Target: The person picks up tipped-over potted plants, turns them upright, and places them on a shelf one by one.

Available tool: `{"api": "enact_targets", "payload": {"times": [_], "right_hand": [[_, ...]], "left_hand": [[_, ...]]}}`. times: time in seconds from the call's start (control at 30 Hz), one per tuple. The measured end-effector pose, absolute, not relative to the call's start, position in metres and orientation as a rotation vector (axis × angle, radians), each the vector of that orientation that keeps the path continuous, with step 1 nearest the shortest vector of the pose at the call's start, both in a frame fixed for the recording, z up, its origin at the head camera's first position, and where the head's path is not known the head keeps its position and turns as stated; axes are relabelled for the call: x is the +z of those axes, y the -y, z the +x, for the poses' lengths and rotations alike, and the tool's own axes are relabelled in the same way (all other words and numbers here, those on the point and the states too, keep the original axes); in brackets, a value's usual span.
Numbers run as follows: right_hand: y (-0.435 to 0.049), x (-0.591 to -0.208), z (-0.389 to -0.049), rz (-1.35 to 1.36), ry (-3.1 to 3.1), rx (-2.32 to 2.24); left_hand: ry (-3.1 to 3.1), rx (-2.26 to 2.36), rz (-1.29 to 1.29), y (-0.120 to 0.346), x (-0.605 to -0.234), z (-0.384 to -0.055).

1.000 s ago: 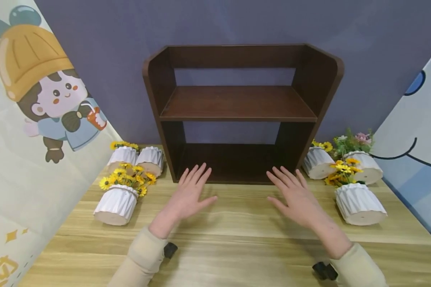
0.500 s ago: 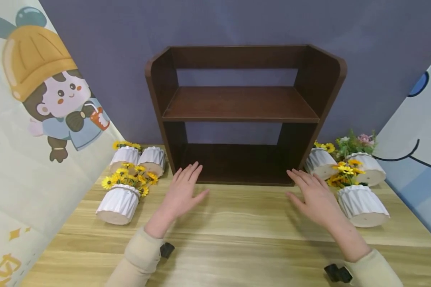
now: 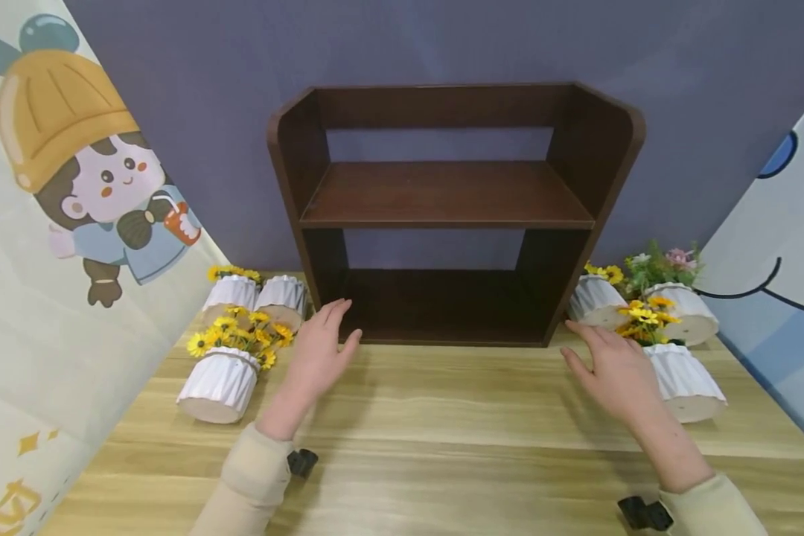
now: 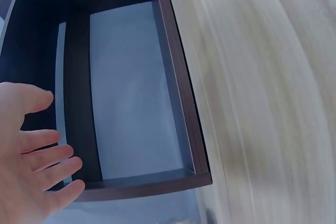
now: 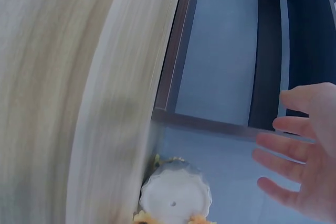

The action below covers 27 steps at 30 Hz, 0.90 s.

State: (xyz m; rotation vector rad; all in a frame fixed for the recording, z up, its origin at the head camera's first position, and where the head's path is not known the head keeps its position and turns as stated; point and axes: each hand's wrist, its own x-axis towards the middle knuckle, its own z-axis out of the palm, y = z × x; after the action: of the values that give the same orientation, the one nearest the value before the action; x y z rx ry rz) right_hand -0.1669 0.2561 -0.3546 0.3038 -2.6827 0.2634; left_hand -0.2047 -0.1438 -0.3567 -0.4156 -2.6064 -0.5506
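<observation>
Since the frame a second back, your left grip [image 3: 316, 356] has shifted left and your right grip [image 3: 621, 376] right — wider gap between them now. Shelf and pots sit as they were.

Nearest you: beige sleeves [image 3: 244, 469], a small black device [image 3: 301, 463] at the inner side of each wrist. Beyond those, both grips are released: fingers extended, nothing in either. They're above the wood-grain bench [image 3: 442, 417]. Left fingertips overlap the shelf's lower left front corner in the head view; right ones end just beside the lower right corner. Right also partly covers the front right pot [image 3: 688, 380]. Contact — can't tell for either.

Front left pot [image 3: 217, 385], yellow flowers, is near your left. Two more white pots behind it, two behind the right one, one with pink flowers [image 3: 678, 258].

Dark brown two-tier shelf [image 3: 447, 193] stands upright at the back of the bench, centred between the pot groups, against the blue-grey wall [image 3: 402, 41].
</observation>
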Motion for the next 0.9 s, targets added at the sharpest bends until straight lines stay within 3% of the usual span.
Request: {"api": "enact_targets", "payload": {"times": [0.9], "right_hand": [[-0.297,-0.355,-0.160,-0.049,2.666,0.351]], "left_hand": [[2.354,-0.749,-0.077,0.165,-0.348,-0.216]]}}
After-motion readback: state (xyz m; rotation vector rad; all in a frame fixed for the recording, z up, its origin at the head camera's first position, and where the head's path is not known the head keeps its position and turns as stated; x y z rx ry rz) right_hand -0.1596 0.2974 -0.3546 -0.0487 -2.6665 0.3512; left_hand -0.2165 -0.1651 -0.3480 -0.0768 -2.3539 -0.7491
